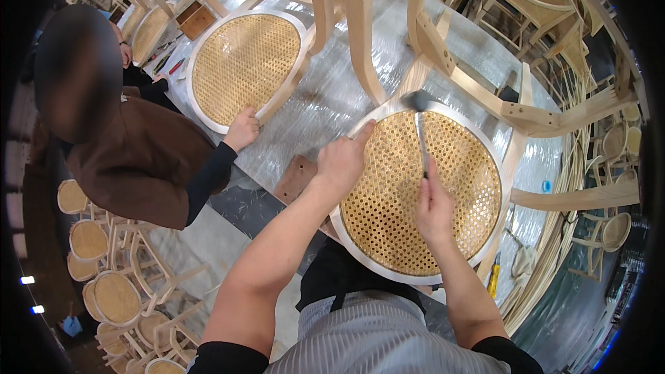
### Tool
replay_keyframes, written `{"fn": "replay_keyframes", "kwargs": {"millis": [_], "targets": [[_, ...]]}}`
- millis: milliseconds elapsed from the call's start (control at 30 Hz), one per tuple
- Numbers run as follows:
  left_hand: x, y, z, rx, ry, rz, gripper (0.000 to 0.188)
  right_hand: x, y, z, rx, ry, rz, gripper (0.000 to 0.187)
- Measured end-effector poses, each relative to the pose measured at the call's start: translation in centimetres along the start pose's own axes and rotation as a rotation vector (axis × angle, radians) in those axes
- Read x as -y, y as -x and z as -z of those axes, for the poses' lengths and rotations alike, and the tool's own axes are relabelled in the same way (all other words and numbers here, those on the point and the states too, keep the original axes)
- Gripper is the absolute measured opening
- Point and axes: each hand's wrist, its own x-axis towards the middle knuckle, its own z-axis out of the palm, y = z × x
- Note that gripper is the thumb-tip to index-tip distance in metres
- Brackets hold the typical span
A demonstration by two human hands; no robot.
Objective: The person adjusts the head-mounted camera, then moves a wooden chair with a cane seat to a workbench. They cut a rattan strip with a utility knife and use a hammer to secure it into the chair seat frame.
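In front of me lies a round chair seat [415,194] with woven cane inside a pale wooden rim. My right hand [436,211] is closed round the handle of a hammer [422,138]. Its metal shaft reaches away over the cane, and its dark head, smeared by motion, is over the far rim. My left hand [343,163] grips the seat's left rim, its index finger stretched along the far left edge. Fingers on the rim's outer side are partly hidden.
On my left a person [138,145] in a brown apron touches another cane seat [246,69]. Chair legs [360,28] rise beyond my seat. A yellow-handled tool [494,277] and cane strips [554,235] lie right. Stacked chairs [118,298] stand lower left; a wooden box [196,21] sits far left.
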Motion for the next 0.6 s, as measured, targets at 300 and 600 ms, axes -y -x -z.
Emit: {"fn": "replay_keyframes", "kwargs": {"millis": [300,600], "targets": [[0.0,2.0,-0.4,0.080,-0.008,0.064,0.083,0.7,-0.5,0.1,0.229,0.012,-0.197,0.049],[-0.1,2.1,-0.3,0.081,0.049,0.071,0.084,0.6,1.2,-0.6,0.056,-0.031,0.025,0.051]]}}
